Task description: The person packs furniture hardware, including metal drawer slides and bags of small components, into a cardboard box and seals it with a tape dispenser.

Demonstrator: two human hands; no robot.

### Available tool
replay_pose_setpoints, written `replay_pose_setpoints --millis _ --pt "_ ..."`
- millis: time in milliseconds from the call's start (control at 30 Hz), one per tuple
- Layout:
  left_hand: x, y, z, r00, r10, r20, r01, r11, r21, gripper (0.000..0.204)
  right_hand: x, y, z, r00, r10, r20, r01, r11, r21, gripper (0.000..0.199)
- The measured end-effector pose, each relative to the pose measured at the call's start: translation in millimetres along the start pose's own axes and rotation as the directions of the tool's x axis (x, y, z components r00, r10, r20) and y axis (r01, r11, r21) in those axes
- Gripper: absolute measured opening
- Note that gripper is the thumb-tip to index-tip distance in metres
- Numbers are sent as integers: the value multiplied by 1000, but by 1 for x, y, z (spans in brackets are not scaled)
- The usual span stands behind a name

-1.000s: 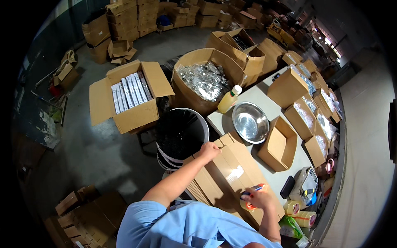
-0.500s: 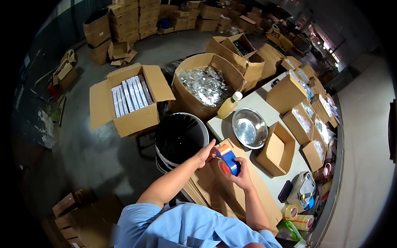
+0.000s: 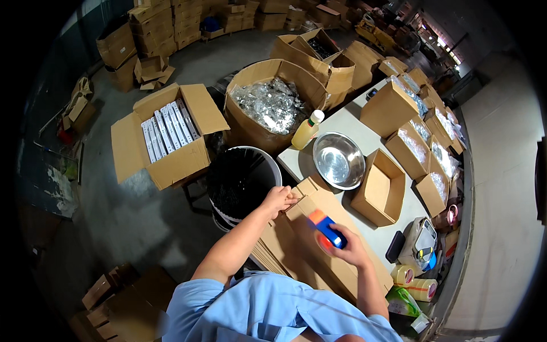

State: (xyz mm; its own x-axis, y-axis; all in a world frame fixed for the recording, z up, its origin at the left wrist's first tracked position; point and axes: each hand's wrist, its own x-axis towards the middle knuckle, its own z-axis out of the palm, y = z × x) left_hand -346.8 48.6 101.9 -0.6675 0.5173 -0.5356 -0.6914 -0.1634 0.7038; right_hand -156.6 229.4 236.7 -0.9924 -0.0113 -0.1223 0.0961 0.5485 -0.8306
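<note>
My right hand (image 3: pixel 353 246) is wrapped round a blue and orange tape dispenser (image 3: pixel 331 232), which is a little blurred and held above a brown cardboard box (image 3: pixel 319 200). The box looks long and flat, and it lies slantwise in front of me at the table's near corner. At the box's far left edge, my left hand (image 3: pixel 278 200) has its fingers closed on the cardboard. More flat cardboard (image 3: pixel 273 248) lies stacked under and beside the box. A strip of tape cannot be made out between the dispenser and the box.
Left of the box stands a white bucket (image 3: pixel 278 173) of black pieces. On the table are a steel bowl (image 3: pixel 339 159), a bottle (image 3: pixel 306 131), a small carton (image 3: pixel 373 196), a phone (image 3: pixel 395 247) and tape rolls (image 3: pixel 421 289). An open carton (image 3: pixel 179 166) holds white packs.
My right hand has moved the tape dispenser right and toward me, away from my left hand. My left hand's fingers have closed on the box's edge. The view has shifted slightly.
</note>
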Motion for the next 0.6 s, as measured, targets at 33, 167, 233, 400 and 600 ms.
replay_pose_setpoints --millis 33,167,233,400,600 --pt "9 -10 -12 998 8 57 -9 1000 10 40 -13 6 -4 1000 10 16 -10 999 -37 56" --pt "6 12 -8 976 -125 180 146 983 -113 43 -24 -4 -8 999 42 -6 -42 991 -128 56" --pt "16 -8 -9 991 -18 134 2 993 117 42 -16 -6 -7 998 61 16 -57 984 -169 57" --pt "14 -28 -7 960 280 -29 -153 605 782 28 11 -15 2 993 106 54 -80 930 -358 56" --pt "-7 -13 -13 893 450 9 -107 193 975 27 26 -40 -5 931 356 84 -306 883 -358 50"
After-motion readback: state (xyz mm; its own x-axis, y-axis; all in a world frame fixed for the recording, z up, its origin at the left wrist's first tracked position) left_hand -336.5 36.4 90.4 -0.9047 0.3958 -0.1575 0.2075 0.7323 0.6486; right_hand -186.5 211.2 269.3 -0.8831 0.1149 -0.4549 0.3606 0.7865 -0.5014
